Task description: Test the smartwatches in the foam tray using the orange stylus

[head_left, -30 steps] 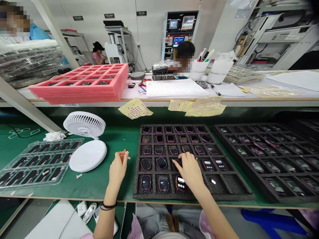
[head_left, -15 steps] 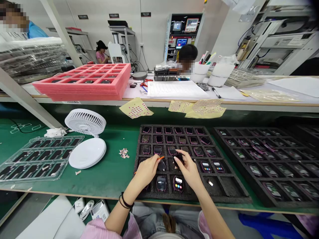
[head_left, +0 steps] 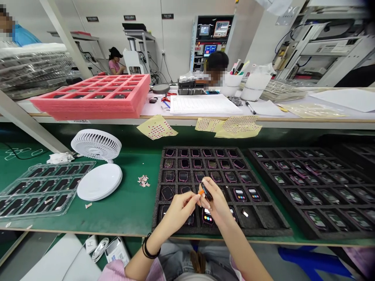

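Left hand (head_left: 183,208): bare. Left wrist: thin black bands (head_left: 149,246), looped loosely, one beside the other. Left sleeve (head_left: 117,271): pink fabric, finely textured, ending at the forearm. Right hand (head_left: 216,199) and right forearm: bare. Right sleeve (head_left: 236,269): pink, partly visible at the near edge. Trousers (head_left: 175,253): faded blue-grey denim. Centre, near: brown strands (head_left: 197,261), material unclear, above a pale garment section (head_left: 191,278).
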{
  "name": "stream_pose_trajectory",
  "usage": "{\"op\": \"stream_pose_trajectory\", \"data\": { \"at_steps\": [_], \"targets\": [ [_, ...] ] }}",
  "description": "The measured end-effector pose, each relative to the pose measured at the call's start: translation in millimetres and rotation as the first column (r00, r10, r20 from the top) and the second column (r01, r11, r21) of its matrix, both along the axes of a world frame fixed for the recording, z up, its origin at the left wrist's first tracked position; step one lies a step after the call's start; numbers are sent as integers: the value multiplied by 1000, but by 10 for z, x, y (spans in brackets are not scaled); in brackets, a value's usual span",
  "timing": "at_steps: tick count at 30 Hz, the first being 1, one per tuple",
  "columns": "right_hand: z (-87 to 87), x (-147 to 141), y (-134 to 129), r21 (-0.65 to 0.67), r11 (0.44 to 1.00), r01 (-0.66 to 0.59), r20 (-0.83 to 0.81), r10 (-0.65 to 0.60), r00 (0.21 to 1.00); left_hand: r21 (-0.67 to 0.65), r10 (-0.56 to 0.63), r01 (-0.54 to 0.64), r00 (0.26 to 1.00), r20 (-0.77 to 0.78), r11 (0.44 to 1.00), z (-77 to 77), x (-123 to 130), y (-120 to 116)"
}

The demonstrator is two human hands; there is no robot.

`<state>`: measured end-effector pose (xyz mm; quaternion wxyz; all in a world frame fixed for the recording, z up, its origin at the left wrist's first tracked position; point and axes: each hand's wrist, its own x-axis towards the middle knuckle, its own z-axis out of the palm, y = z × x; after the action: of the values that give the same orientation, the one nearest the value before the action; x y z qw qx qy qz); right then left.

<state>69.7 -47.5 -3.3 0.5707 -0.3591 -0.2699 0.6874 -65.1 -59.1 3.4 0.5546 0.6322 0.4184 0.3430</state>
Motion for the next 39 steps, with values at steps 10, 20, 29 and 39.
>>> {"op": "stream_pose_trajectory", "data": {
  "at_steps": [10,20,29,39],
  "targets": [
    [-19,-92,-41,-51,995,-88,-231,74,970,-145,-70,90,988,138,985,102,-13,18],
    [-63,-175,-97,-40,999,-4,-55,2,998,-53,146,-141,982,121,989,-56,1,75],
    [-316,216,90,286,957,50,719,-249,649,242,514,-471,842,-166,848,-70,-709,231],
    [-516,625,21,451,891,-54,870,-453,-194,390,590,-466,438,-678,794,-343,-1350,453]
  ]
}}
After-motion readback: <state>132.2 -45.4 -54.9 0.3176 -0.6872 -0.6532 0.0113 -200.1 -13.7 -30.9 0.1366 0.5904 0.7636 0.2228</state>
